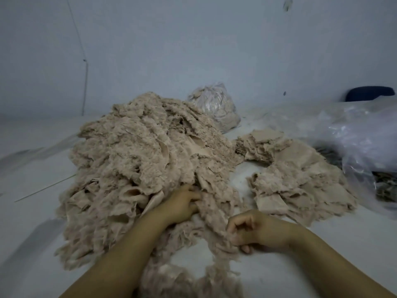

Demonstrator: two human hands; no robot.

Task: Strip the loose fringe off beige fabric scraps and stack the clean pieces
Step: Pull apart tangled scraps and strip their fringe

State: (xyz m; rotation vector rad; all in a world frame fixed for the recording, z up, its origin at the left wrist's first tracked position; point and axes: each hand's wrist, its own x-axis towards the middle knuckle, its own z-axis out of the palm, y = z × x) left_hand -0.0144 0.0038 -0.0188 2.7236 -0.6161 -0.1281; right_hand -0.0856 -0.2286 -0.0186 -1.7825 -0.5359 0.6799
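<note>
While your left hand (pixel 182 203) digs its bent fingers into the near edge of the big fuzzy pile (pixel 137 160), your right hand (pixel 251 232) is curled shut, pinching a tuft of loose fringe (pixel 217 244). These scraps are soft, light and floppy. I think you should hold a scrap by its smooth middle and pull the fluff off gently. The clean stack (pixel 296 179) lies just past your right hand.

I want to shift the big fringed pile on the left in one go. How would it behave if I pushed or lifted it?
The big fringed pile would probably slump and spread, not slide whole: it is loose, draped scraps. Lifted, it would likely hang limp and shed pieces, since fringe already trails near the right hand. It looks light for its bulk.
</note>
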